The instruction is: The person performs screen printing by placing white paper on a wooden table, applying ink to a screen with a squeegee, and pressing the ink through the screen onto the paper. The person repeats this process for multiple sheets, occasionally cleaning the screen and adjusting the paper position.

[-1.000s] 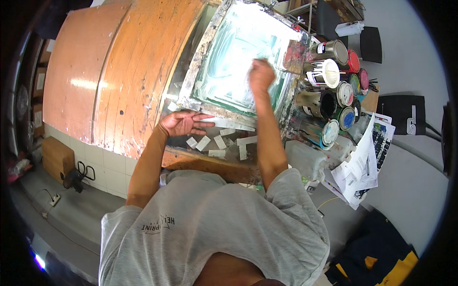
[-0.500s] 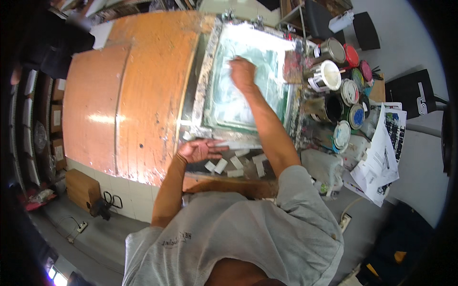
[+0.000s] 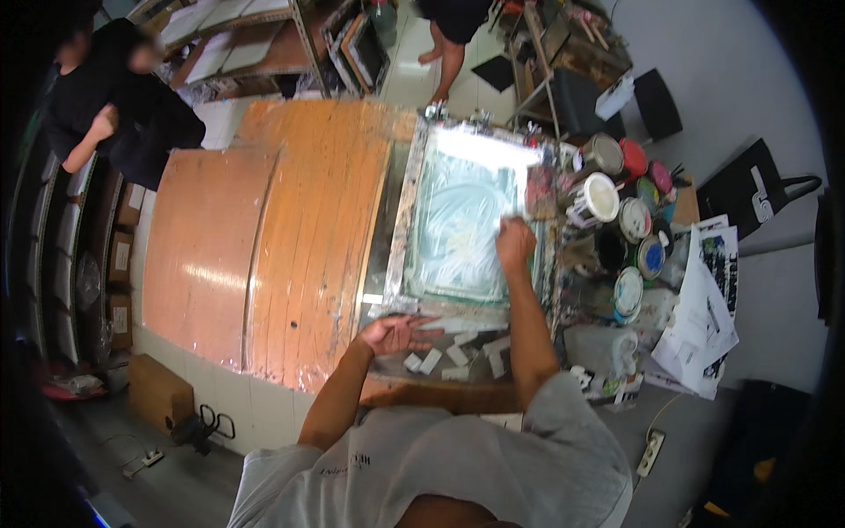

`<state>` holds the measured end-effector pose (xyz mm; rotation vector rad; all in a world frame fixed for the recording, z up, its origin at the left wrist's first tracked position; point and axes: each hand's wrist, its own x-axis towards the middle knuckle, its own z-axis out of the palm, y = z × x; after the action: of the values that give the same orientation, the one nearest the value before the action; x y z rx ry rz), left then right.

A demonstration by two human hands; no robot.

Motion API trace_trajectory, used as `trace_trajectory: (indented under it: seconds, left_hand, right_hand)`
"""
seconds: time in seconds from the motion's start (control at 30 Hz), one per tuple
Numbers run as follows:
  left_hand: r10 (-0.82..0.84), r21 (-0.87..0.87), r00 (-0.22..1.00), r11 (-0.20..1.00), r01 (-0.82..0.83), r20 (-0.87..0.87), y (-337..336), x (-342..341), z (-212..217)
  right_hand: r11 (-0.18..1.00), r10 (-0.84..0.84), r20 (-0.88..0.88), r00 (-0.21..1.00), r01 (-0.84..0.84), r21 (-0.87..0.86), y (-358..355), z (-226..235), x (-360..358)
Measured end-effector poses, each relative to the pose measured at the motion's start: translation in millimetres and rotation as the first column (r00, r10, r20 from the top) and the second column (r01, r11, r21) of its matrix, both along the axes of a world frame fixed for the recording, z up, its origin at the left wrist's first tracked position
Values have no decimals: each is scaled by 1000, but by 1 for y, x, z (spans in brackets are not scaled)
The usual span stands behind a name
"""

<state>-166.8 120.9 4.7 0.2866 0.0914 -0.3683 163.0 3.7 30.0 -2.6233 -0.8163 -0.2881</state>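
Observation:
My right hand (image 3: 516, 243) is closed, knuckles up, over the right side of a green-tinted pane (image 3: 458, 207) smeared with whitish streaks. Whatever its fingers hold, if anything, is hidden. A paint-spattered frame (image 3: 407, 224) surrounds the pane. My left hand (image 3: 396, 336) lies open at the frame's near left corner, palm turned up and fingers stretched to the right. Close to its fingertips, several small white pieces (image 3: 430, 361) are scattered on the dark surface by the table's near edge.
Open paint cans (image 3: 598, 197) crowd the right side, with printed sheets (image 3: 700, 321) beside them. A wooden tabletop (image 3: 321, 220) extends left. One person in black (image 3: 123, 101) stands at the far left; another person's legs (image 3: 449, 57) show at the back. Shelving (image 3: 304, 44) stands behind.
The view has tilted up, showing more of the room's back. My right hand has moved from the pane's upper middle to its right side, nearer me. My left hand stays open near the frame's corner.

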Motion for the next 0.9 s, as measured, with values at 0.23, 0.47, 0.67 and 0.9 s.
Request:
trace_trajectory:
  seconds: [0.23, 0.47, 0.67, 0.9]
  left_hand:
    - [-30, -67, 999, 997, 32, 23, 2, 3, 0]
    - [6, -175, 1000, 985, -7, -9, 1, -2, -10]
    - [-41, -144, 999, 989, 39, -10, 7, 2, -2]
    - [-88, -235, 995, 969, 76, -41, 6, 6, -6]
  right_hand:
    - [956, 254, -107, 961, -233, 177, 124, -16, 12]
    - [821, 562, -192, 805, -571, 9, 91, 14, -73]
    - [994, -80, -334, 939, 101, 46, -34, 36, -93]
    - [969, -242, -271, 932, 217, -121, -11, 36, -140]
